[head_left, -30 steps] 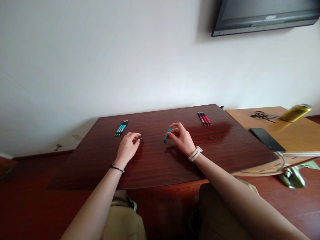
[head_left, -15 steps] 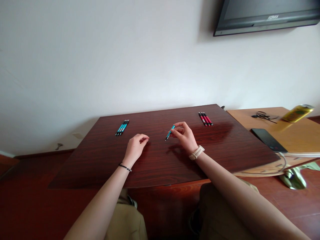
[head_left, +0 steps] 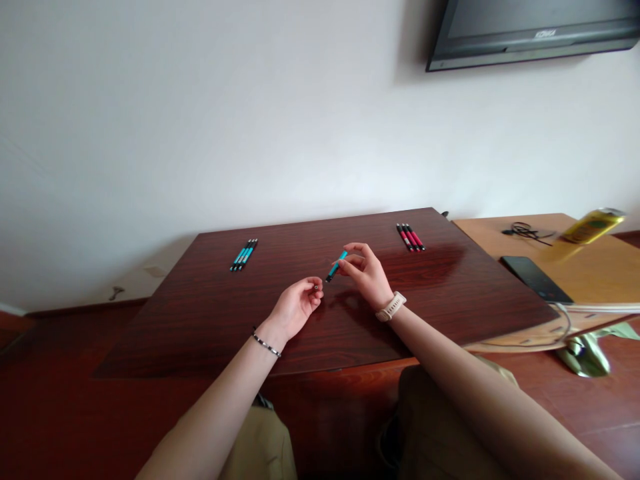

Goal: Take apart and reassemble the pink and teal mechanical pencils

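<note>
My right hand [head_left: 364, 270] pinches a blue and black pen [head_left: 336, 266] between thumb and fingers, its black end tilted down to the left above the table. Close to that black end, my left hand [head_left: 299, 303] is closed with the palm partly turned up. Between its thumb and forefinger shows a small dark pen part [head_left: 316, 287] with a light centre; its exact kind is too small to make out. Several blue pens [head_left: 244, 255] lie side by side on the left of the dark wooden table [head_left: 200, 333]. Several pink and black pens [head_left: 411, 237] lie in a row at the back right.
A lower light-wood table [head_left: 600, 273] adjoins on the right, bearing a phone [head_left: 535, 279], a coiled black cable [head_left: 527, 231] and a yellow can [head_left: 594, 225]. A television [head_left: 535, 33] hangs on the white wall behind.
My left hand has moved right, towards the pen, and rolled palm up, so the small dark part now shows in its fingers. My right hand has shifted only slightly, still holding the pen.
</note>
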Available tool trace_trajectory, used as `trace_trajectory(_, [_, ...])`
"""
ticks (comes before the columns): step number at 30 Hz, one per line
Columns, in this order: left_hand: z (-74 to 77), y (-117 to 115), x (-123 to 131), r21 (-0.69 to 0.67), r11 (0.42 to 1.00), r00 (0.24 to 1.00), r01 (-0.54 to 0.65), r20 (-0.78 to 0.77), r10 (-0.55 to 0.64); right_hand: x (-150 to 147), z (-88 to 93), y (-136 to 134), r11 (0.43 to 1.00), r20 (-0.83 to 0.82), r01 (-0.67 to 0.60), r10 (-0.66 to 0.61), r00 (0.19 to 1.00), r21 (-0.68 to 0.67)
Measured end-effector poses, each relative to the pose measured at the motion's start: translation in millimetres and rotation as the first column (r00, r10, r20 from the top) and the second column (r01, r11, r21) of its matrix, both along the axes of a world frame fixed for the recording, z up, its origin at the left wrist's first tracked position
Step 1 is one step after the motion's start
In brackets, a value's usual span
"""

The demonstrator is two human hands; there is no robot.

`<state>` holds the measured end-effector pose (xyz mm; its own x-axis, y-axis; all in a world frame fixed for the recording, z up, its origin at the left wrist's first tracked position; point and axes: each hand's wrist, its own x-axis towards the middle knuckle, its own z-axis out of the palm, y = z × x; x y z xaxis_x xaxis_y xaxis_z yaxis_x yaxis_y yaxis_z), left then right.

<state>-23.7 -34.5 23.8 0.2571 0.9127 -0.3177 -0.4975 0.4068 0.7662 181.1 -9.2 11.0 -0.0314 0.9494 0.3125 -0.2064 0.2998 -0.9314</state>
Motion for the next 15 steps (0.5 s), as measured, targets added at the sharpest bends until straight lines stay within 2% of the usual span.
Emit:
trace_trajectory(3, [1.0,0,0,-0.075,0.997,0.999,0.016,0.037,-0.014,-1,0.2,-1,0.999,0.028,-0.032,0.032,0.999,0.0])
trace_trajectory(5, [2.0,-3,2,-0.069,0.995,0.997,0.074,0.021,-0.073,-2,0.0,-2,0.998,0.07,-0.059,0.058,0.996,0.007])
trace_trajectory(8, [3.0,-8,6,0.046,0.987,0.984,0.157,-0.088,-0.152,-4,1.5,-4,0.996,0.178,-0.08,0.071,0.981,0.044])
trace_trajectory(11, [2.6,-10,8,0.175,0.973,0.969,0.151,-0.221,-0.11,1,5.9,-4,0.993,0.296,-0.08,0.05,0.954,0.089])
trace_trajectory(13, [1.7,-9,5,0.215,0.968,0.963,0.13,-0.261,-0.072,11,8.2,0,0.993,0.422,-0.03,-0.023,0.906,0.118])
trace_trajectory(15, [0.8,-6,1,0.226,0.967,0.96,0.119,-0.273,-0.055,24,8.1,5,0.983,0.593,0.059,-0.154,0.79,0.177])
